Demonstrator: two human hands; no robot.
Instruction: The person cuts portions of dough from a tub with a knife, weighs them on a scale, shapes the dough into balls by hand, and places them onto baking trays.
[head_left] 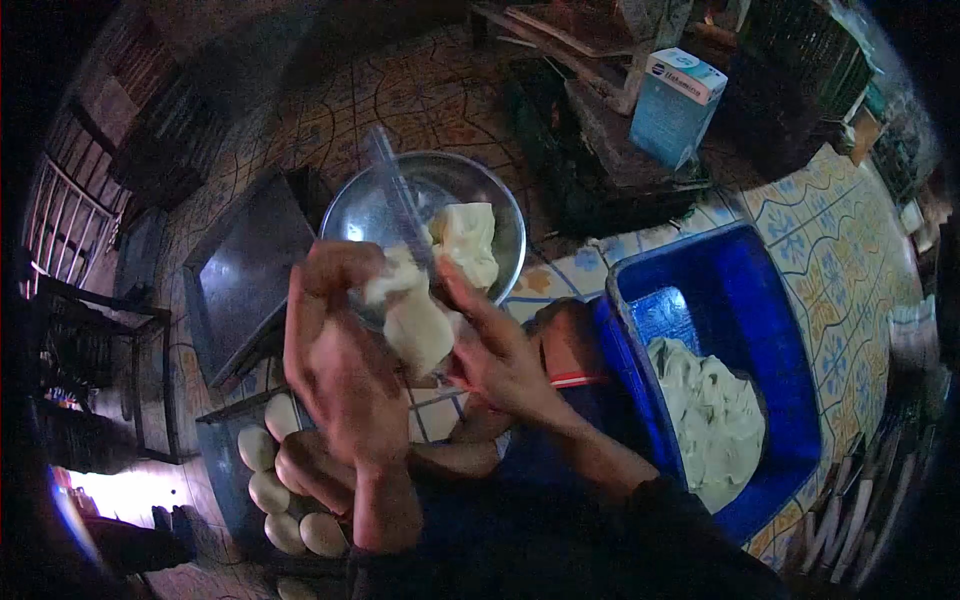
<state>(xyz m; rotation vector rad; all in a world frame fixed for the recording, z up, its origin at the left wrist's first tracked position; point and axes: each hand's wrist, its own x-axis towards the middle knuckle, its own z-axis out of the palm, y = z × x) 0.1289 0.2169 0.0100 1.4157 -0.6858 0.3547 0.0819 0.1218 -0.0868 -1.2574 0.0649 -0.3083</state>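
Note:
A piece of white dough (418, 332) is between my two hands, in front of a round metal bowl (510, 215). My left hand (345, 370) has its fingers curled, with a white bit at its fingertips, blurred by motion. My right hand (495, 350) is closed around the dough's right side. A flat, translucent blade-like strip (395, 190) rises from beside my right thumb over the bowl. Inside the bowl lies a larger white lump (467, 243).
A blue tub (790, 350) at the right holds a white doughy mass (710, 425). Several round dough balls (268, 491) sit on a dark tray at the lower left. A metal tray (255, 270) leans left of the bowl. A blue box (678, 108) stands upper right.

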